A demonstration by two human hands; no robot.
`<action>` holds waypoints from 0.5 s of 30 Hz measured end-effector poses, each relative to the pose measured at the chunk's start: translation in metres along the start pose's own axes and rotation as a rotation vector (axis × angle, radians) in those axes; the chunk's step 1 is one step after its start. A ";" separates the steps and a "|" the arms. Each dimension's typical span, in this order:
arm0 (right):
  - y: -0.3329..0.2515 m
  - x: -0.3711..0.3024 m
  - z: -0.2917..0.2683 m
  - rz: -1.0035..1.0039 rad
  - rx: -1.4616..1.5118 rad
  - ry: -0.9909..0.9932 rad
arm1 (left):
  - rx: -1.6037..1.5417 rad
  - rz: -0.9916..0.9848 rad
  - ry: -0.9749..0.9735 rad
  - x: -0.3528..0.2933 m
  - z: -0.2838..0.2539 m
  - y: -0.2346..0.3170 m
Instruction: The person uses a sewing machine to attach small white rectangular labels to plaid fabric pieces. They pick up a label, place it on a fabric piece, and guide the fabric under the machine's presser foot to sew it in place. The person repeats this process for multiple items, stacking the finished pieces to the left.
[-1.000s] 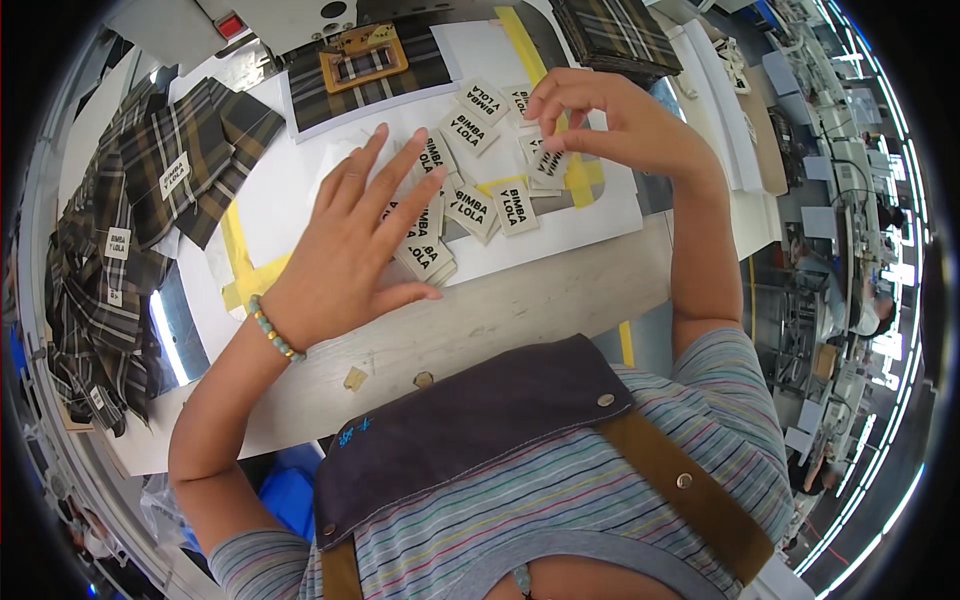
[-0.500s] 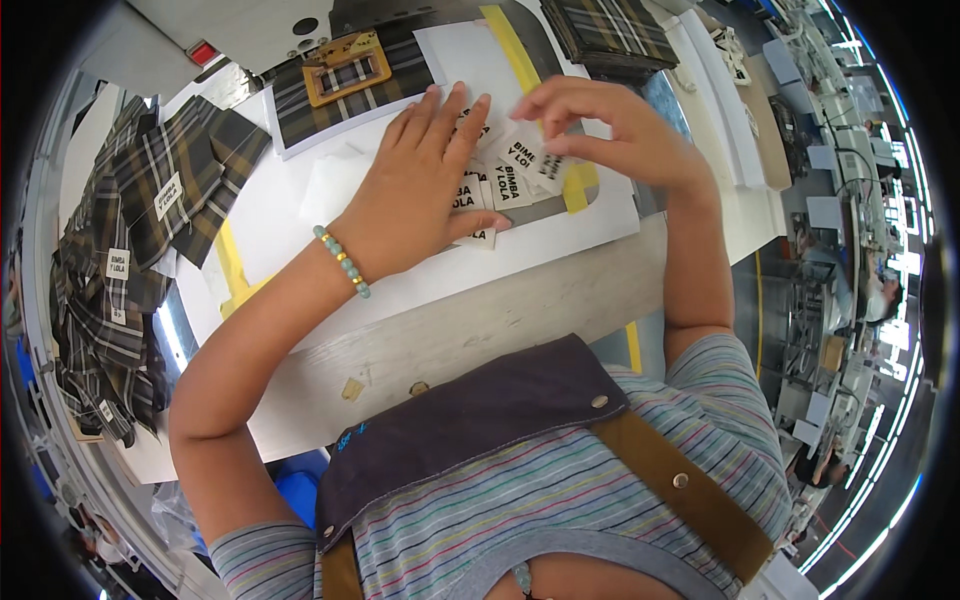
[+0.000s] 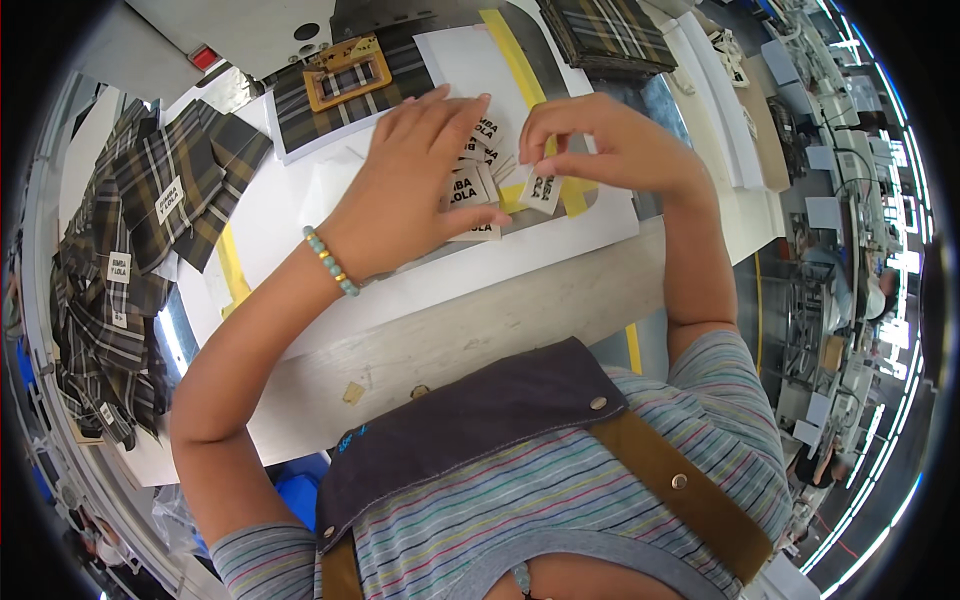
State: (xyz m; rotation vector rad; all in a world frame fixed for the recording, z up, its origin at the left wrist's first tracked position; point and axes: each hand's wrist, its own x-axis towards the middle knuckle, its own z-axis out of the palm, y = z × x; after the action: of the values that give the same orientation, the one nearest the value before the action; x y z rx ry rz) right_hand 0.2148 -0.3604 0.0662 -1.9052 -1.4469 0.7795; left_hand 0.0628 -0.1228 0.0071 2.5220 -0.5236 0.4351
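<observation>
Several pale labels (image 3: 466, 190) | likely light, thin, bendy; pinch by edges | left hand (image 3: 398, 185) spread palm-down over them | right hand (image 3: 612, 150) half-curled at one label (image 3: 541, 194), grip unclear

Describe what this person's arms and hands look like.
The left hand has a bracelet of pale green and gold beads at its wrist; the right hand has none. Both are ungloved. The short sleeves are grey with thin multicoloured stripes.

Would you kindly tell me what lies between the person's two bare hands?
Pale rectangular black-printed labels and flat yellow tape, as the head view shows.
</observation>
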 end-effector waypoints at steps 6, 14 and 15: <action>-0.027 0.010 -0.014 0.018 0.106 0.156 | -0.513 -0.261 0.046 0.009 -0.039 0.003; -0.034 0.078 0.020 -0.113 0.203 0.424 | -1.009 -0.579 0.172 -0.003 -0.035 -0.001; -0.036 0.078 0.012 -0.066 0.153 0.395 | -1.072 -0.628 0.223 -0.007 -0.035 -0.007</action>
State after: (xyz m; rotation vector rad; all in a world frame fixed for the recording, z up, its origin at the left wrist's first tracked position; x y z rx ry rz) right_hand 0.2019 -0.2755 0.0794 -1.7638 -1.1639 0.4364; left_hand 0.0523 -0.0961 0.0301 1.4472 0.1407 0.1166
